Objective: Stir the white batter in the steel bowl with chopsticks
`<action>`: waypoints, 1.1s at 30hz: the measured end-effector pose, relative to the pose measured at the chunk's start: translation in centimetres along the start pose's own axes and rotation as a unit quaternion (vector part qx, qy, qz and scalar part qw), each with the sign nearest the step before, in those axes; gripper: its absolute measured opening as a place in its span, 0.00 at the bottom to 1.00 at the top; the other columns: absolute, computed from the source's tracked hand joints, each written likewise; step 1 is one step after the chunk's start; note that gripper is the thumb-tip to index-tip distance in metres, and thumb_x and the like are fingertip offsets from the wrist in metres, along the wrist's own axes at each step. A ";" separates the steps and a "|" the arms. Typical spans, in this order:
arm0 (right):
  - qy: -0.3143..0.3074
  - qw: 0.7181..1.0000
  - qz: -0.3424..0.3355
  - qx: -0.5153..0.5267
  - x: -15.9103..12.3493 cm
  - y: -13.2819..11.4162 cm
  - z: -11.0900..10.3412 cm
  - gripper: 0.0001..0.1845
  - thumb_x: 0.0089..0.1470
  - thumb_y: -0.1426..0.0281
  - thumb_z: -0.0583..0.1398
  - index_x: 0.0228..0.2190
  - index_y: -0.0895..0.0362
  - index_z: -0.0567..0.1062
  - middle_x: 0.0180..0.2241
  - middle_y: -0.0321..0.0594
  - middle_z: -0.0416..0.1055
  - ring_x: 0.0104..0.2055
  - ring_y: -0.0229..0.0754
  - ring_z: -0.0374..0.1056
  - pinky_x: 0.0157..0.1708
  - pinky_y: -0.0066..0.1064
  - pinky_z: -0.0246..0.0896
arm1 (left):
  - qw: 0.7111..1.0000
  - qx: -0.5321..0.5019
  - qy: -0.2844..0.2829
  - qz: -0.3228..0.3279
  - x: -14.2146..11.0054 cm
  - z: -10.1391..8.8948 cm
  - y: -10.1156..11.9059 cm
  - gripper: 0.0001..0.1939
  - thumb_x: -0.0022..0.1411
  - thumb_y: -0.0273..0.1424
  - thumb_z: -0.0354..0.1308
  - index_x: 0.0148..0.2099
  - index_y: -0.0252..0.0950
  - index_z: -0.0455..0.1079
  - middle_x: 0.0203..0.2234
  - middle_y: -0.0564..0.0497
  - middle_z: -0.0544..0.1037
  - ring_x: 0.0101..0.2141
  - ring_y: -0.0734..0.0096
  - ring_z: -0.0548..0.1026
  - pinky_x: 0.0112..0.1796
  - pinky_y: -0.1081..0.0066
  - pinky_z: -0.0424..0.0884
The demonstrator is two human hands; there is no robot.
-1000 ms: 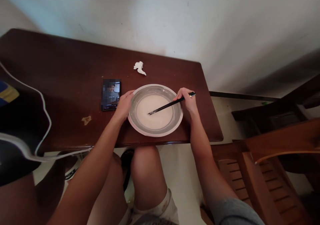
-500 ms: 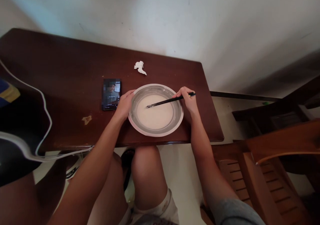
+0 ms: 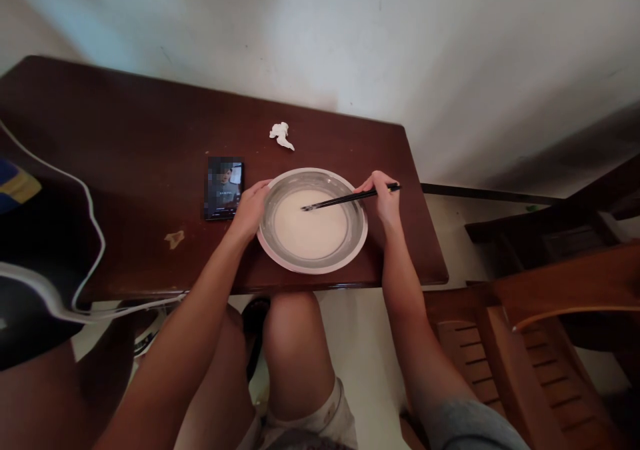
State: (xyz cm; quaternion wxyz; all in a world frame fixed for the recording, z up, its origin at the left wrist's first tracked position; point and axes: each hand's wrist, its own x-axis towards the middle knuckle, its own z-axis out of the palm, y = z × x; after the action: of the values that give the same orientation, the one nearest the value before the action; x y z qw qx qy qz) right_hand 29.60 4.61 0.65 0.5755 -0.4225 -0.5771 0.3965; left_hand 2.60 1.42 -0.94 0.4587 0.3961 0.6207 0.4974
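A: What's the bowl (image 3: 312, 268) made of?

B: Shiny grey metal, by the look of it: round, wide-mouthed, with a broad smooth rim and sloping walls. The mixture (image 3: 311, 232) inside is off-white and evenly smooth, and some smears cling to the wall above it.

A: And the chopsticks (image 3: 342, 200)?

B: Slim, straight and black, lying close together, pale residue on their tips. The right hand (image 3: 383, 193) pinches them near the back end, at the bowl's right rim.

A: Which way do they point?

B: Their long axis slants across the right half of the bowl. The tips aim left and slightly towards the person, ending over the mixture; I can't tell how deep they dip.

A: The left hand (image 3: 251, 207)?

B: Against the left rim, covering a bit of it. Its underside is hidden, so I can't tell whether it grips.

A: Where does the bowl sit?

B: Near the front edge of the dark, glossy desk (image 3: 125, 130). A lit phone (image 3: 223, 190) lies just beside the left hand, crowding that side. A crumpled white tissue (image 3: 283, 136) lies beyond the bowl, and a white cable (image 3: 95, 230) curves at far left.
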 end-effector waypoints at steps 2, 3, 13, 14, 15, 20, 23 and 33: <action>0.018 0.999 -0.006 0.029 0.0 0.1 -0.2 0.28 0.59 0.52 0.58 0.13 0.52 0.69 0.13 0.32 0.68 0.20 0.38 0.69 0.30 0.34 0.64 | 1.000 0.004 -0.001 -0.002 0.0 0.0 0.1 0.15 0.57 0.33 0.54 0.41 0.32 0.77 0.37 0.46 0.82 0.44 0.62 0.75 0.47 0.68 0.70; 0.008 0.999 -0.004 0.039 0.0 0.1 -0.2 0.28 0.60 0.53 0.58 0.13 0.52 0.69 0.13 0.32 0.68 0.20 0.38 0.69 0.30 0.34 0.64 | 1.000 0.006 -0.001 -0.003 0.0 0.0 0.1 0.15 0.57 0.33 0.54 0.41 0.32 0.77 0.37 0.46 0.82 0.44 0.62 0.75 0.46 0.68 0.70; 0.012 1.000 0.002 -0.007 0.0 -0.1 -0.2 0.28 0.58 0.49 0.58 0.14 0.52 0.69 0.14 0.33 0.70 0.22 0.39 0.70 0.32 0.36 0.67 | 1.000 0.014 -0.005 0.009 -0.1 -0.1 0.1 0.16 0.57 0.33 0.53 0.41 0.30 0.77 0.36 0.45 0.81 0.43 0.63 0.75 0.47 0.68 0.69; 0.018 1.000 0.003 -0.001 0.0 -0.1 -0.2 0.29 0.59 0.49 0.57 0.13 0.52 0.68 0.14 0.34 0.69 0.22 0.39 0.70 0.31 0.35 0.66 | 1.000 0.018 -0.004 0.010 -0.1 -0.1 0.2 0.16 0.57 0.33 0.53 0.41 0.30 0.77 0.36 0.45 0.81 0.43 0.62 0.75 0.47 0.68 0.69; 0.010 1.000 0.004 0.005 -0.1 -0.1 -0.2 0.30 0.59 0.49 0.56 0.13 0.52 0.68 0.13 0.34 0.68 0.22 0.39 0.70 0.30 0.35 0.65 | 1.000 0.022 -0.002 0.011 -0.1 -0.1 0.2 0.16 0.57 0.33 0.53 0.41 0.30 0.77 0.36 0.45 0.81 0.43 0.62 0.75 0.47 0.68 0.69; -0.090 0.996 0.015 -0.005 -0.4 -0.3 0.4 0.25 0.56 0.51 0.60 0.16 0.53 0.73 0.17 0.34 0.73 0.24 0.40 0.72 0.34 0.35 0.68 | 1.000 0.027 0.000 0.012 -0.2 -0.1 0.4 0.15 0.57 0.32 0.53 0.41 0.30 0.77 0.37 0.45 0.81 0.44 0.63 0.75 0.48 0.68 0.69; -0.027 1.000 0.008 -0.014 -0.1 -0.1 0.2 0.25 0.56 0.50 0.60 0.16 0.52 0.72 0.16 0.33 0.72 0.23 0.39 0.72 0.34 0.35 0.68 | 1.000 0.009 -0.001 0.000 -0.2 0.0 0.3 0.15 0.57 0.33 0.53 0.41 0.30 0.77 0.37 0.45 0.81 0.43 0.63 0.75 0.47 0.69 0.69; -0.097 0.995 0.019 -0.007 -0.4 -0.3 0.5 0.23 0.56 0.51 0.61 0.18 0.52 0.73 0.18 0.33 0.74 0.24 0.39 0.72 0.34 0.35 0.67 | 0.999 0.034 0.004 0.011 -0.4 0.0 0.7 0.14 0.57 0.33 0.53 0.40 0.32 0.77 0.37 0.45 0.82 0.45 0.61 0.75 0.48 0.68 0.70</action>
State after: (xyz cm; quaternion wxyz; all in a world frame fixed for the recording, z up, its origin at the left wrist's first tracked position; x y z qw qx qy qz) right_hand 29.09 4.20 0.76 0.5064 -0.3964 -0.6250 0.4425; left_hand 2.73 1.17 -0.19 0.4370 0.4165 0.6347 0.4825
